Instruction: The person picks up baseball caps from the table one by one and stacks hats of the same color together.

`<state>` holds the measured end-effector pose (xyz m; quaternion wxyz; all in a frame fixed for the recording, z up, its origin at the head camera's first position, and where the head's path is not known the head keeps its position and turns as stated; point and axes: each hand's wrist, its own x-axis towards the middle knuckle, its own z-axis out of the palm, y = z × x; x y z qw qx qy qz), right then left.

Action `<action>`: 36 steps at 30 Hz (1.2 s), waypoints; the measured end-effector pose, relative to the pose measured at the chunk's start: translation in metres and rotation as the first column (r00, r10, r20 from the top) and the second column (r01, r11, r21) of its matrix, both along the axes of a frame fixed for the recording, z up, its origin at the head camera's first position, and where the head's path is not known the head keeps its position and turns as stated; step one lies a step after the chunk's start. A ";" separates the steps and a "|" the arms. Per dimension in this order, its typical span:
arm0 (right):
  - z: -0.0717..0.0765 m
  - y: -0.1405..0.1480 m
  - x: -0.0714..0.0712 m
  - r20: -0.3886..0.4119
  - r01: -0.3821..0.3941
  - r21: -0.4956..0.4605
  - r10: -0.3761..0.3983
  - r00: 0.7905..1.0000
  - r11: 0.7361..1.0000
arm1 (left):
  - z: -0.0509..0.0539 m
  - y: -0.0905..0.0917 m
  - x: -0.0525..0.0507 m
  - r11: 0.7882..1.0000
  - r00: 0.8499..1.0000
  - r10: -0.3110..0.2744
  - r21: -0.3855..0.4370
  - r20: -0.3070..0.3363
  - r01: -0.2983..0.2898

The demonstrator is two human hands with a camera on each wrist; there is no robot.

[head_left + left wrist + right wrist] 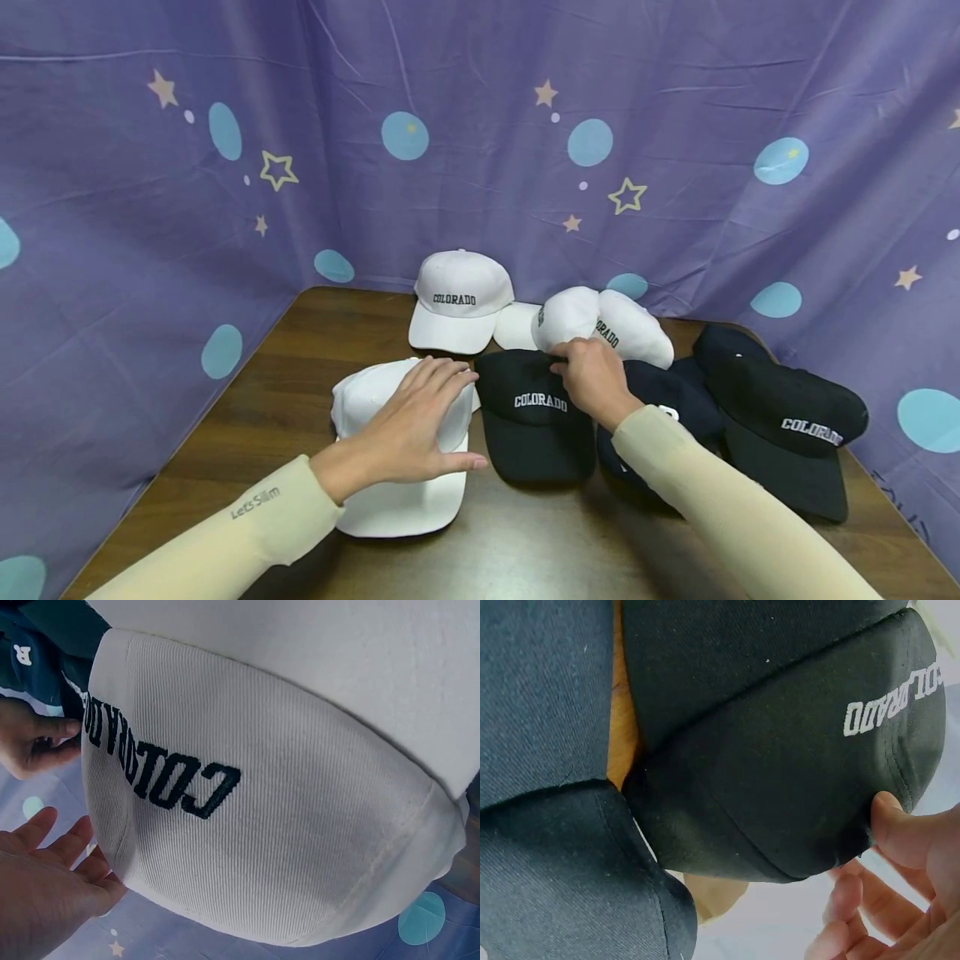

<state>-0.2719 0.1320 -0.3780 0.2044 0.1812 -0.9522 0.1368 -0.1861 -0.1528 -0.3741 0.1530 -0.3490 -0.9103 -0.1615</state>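
A white cap (401, 507) lies at the front left of the table, its brim toward me. My left hand (412, 425) is over its crown with fingers stretched out and thumb apart. In the left wrist view, the fingertips of the left hand (56, 892) touch the edge of the crown, which bears dark COLORADO lettering. Right of it lies a black COLORADO cap (536, 450). My right hand (596, 379) pinches the top of its crown; in the right wrist view, the thumb (900, 832) presses the black fabric (780, 765), other fingers behind.
A white COLORADO cap (461, 279) stands at the back, with overlapping white caps (633, 325) to its right. Dark navy caps (678, 400) and another black COLORADO cap (787, 417) lie at the right. A purple curtain (480, 192) borders the wooden table (247, 417).
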 end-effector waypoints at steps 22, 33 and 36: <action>0.009 0.023 0.041 0.147 0.005 -0.009 -0.004 0.989 1.000 | 0.003 0.001 -0.001 1.000 1.000 -0.008 0.004 0.008 0.008; 0.008 0.025 0.050 0.145 0.018 0.008 -0.019 0.989 1.000 | 0.002 0.000 0.001 1.000 1.000 -0.002 -0.003 0.017 0.002; 0.007 0.026 0.049 0.132 0.022 0.006 -0.023 0.991 1.000 | 0.002 -0.001 0.000 1.000 1.000 -0.001 -0.004 0.013 0.001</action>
